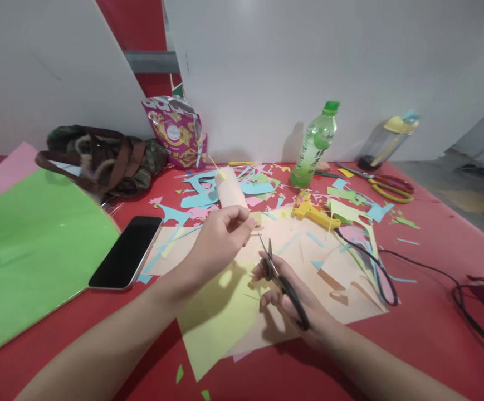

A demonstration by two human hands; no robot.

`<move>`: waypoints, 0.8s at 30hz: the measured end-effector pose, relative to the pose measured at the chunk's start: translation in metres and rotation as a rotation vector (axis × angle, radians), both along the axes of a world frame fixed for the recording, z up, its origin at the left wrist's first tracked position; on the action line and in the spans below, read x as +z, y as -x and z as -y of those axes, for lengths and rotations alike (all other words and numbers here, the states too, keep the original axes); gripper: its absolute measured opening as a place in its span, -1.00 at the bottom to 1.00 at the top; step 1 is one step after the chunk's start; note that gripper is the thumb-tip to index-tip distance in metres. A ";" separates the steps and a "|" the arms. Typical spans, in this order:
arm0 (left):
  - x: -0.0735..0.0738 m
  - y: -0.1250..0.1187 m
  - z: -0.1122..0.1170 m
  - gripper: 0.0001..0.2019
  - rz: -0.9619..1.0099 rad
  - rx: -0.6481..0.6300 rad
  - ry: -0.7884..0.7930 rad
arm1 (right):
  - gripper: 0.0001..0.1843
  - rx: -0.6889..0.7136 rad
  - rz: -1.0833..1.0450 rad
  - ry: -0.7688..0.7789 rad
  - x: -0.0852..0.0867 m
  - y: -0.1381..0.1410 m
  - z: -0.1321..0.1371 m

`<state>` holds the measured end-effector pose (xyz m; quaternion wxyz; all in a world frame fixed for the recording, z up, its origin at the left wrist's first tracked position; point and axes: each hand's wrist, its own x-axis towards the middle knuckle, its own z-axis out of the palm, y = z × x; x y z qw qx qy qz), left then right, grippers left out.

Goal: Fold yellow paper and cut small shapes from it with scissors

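Note:
My left hand (228,234) is closed in a pinch, with a small pale-yellow piece of paper (258,218) at its fingertips. Black-handled scissors (286,289) are in my right hand (294,287), their blades slightly apart and pointing up toward the left fingertips. Just behind my left hand stands a pale paper tube (230,188) with a yellow bit near its top; its lower end is hidden. Beneath both hands lie a yellow sheet (208,328) and peach paper (275,334).
Colored scraps (200,189) litter the red table (154,356). A phone (127,253) and green sheet (37,245) lie left. Behind are a bag (137,164), a snack pouch (177,131) and a green bottle (314,145). A corded yellow glue gun (314,214) and another pair of scissors (392,188) lie right.

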<state>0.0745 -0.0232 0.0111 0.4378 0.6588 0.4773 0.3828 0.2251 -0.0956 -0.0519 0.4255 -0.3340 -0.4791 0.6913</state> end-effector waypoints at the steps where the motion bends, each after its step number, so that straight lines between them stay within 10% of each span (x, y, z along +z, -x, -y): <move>1: -0.001 -0.001 0.002 -0.76 -0.004 -0.006 0.003 | -0.35 0.007 0.011 -0.013 -0.001 -0.001 0.000; 24: -0.013 -0.006 0.024 -0.80 -0.160 -0.016 -0.007 | -0.35 0.052 0.092 0.041 0.009 -0.001 0.003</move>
